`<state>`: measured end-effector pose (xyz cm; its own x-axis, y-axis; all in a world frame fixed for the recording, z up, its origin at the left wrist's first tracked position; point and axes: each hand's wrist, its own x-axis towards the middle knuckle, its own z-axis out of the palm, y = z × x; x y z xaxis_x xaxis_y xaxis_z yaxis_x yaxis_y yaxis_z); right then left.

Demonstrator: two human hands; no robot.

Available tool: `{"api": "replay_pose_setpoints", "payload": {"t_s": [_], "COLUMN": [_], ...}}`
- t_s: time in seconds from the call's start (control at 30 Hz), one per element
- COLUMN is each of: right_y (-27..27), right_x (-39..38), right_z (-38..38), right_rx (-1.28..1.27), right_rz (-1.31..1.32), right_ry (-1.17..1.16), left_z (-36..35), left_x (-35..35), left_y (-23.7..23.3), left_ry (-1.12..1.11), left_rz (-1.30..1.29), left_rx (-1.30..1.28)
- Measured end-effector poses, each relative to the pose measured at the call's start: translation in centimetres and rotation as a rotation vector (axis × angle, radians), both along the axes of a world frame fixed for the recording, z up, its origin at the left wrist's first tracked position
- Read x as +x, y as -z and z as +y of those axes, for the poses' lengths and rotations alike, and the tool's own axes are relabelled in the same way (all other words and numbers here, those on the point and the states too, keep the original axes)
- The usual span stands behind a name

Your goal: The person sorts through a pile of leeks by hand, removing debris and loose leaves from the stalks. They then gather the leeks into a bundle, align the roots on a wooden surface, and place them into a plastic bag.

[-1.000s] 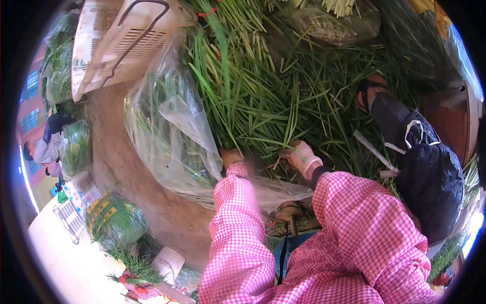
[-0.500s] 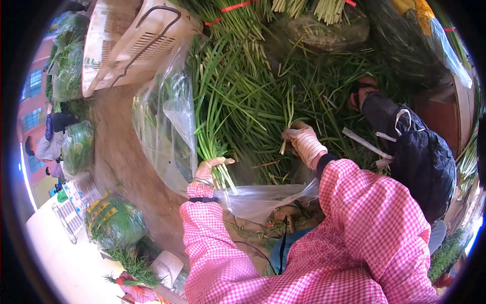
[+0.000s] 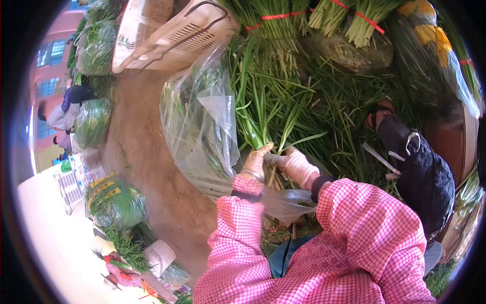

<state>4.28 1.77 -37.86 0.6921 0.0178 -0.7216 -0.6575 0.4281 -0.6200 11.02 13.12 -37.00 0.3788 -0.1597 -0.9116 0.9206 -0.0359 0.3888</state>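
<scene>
My left hand [image 3: 254,164], in a pale glove, is closed around a bunch of greens [image 3: 257,121] with long flat leaves and pale stalks, like green garlic. Right beside it, my gloved right hand [image 3: 297,166] is closed on a few stalks of the same greens [image 3: 289,124]; their lower ends show below the fingers. The two hands nearly touch, and their fingertips are partly hidden by leaves. Beyond them spreads a loose pile of greens [image 3: 339,119]. Clear plastic sheeting [image 3: 195,121] lies to the left and under my wrists.
Bundles with red bands [image 3: 283,16] lie at the back. A pale plastic crate [image 3: 177,38] stands at upper left. On the right are a sandaled foot [image 3: 380,114] and a black bag [image 3: 425,177]. Bagged greens [image 3: 117,200] and other people [image 3: 65,116] are at far left.
My right hand has moved toward my left, bringing its stalks up against the bunch. Both hands were well apart before. The camera view has shifted, so the surroundings sit further right.
</scene>
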Motion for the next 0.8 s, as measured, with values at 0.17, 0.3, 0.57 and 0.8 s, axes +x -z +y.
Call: {"api": "replay_pose_setpoints", "payload": {"t_s": [0.17,0.3,0.57,0.8], "right_y": [-0.9,-1.2,-2.0,-1.8], "right_x": [0.7,2.0,3.6,3.7], "right_z": [-1.9,-2.5,-7.3,-6.5], "right_rx": [0.236,0.157,0.465,0.57], "right_rz": [0.11,0.102,0.101,0.083], "right_ry": [-0.011,-0.197,-0.068,-0.006], "left_z": [-0.6,1.8,11.9,10.2], "left_x": [-1.0,-1.1,1.2,0.7], "left_y": [0.2,-0.3,0.3,4.8], "left_ry": [-0.095,0.258,0.408,0.229], "left_rz": [-0.024,-0.221,-0.192,0.064], "left_rx": [-0.08,-0.129,0.33,0.031]}}
